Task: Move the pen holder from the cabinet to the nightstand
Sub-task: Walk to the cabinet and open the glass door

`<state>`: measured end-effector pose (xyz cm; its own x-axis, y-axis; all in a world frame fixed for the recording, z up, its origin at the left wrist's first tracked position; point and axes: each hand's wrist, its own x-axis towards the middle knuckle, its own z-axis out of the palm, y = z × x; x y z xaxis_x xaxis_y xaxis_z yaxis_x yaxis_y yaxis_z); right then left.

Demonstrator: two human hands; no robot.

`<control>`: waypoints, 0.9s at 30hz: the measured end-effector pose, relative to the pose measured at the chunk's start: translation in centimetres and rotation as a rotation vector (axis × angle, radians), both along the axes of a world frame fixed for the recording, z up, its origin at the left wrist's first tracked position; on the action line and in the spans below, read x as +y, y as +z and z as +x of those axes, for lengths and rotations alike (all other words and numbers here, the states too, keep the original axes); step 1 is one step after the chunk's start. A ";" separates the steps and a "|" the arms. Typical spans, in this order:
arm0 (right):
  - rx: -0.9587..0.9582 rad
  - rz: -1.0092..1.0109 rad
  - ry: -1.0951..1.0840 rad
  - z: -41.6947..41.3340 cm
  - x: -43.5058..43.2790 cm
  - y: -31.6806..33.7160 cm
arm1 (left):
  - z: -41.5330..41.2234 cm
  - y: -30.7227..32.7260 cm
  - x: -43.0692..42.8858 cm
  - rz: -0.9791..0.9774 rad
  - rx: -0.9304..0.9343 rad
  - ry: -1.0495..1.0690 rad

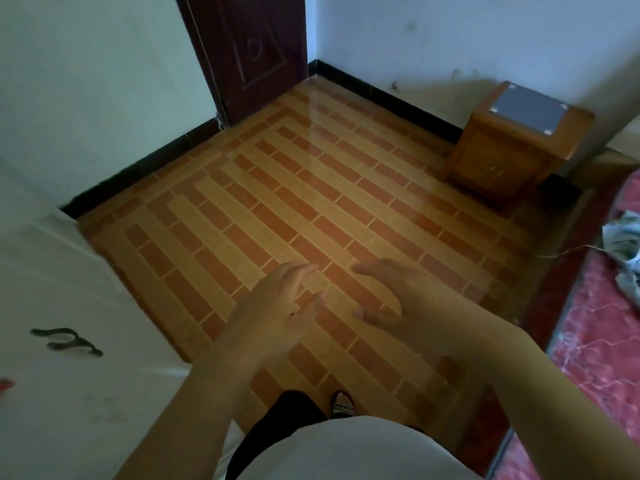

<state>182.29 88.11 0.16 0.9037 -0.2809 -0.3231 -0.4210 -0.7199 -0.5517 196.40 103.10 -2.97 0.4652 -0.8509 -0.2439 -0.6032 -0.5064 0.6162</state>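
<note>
Both of my hands hang in front of me over the tiled floor with nothing in them. My left hand [277,306] has its fingers spread, and my right hand [391,299] is open too, palm turned toward the left one. The wooden nightstand [516,147] stands at the far right by the wall, with a grey panel on its top and nothing on it. A white cabinet [59,306] with dark handles fills the left side, right next to my left arm. No pen holder shows anywhere in view.
A dark red door [252,46] stands at the far wall. A bed with a red patterned cover [602,323] runs along the right edge, with crumpled cloth [623,244] on it. The orange brick-pattern floor [311,188] lies between cabinet, nightstand and bed.
</note>
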 end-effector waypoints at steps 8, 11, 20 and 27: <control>0.095 0.003 0.113 12.4 -4.9 -1.2 | 11.2 -2.2 -2.9 0.003 0.043 0.116; 0.100 -0.035 0.162 19.2 -6.6 -1.4 | 17.1 -2.9 -4.2 -0.025 0.040 0.172; -0.019 -0.138 0.351 42.2 -8.8 -0.3 | 36.0 0.0 -5.1 -0.062 -0.050 0.298; -0.008 -0.083 0.474 52.9 -7.2 -0.2 | 44.5 0.2 -2.1 -0.071 -0.066 0.447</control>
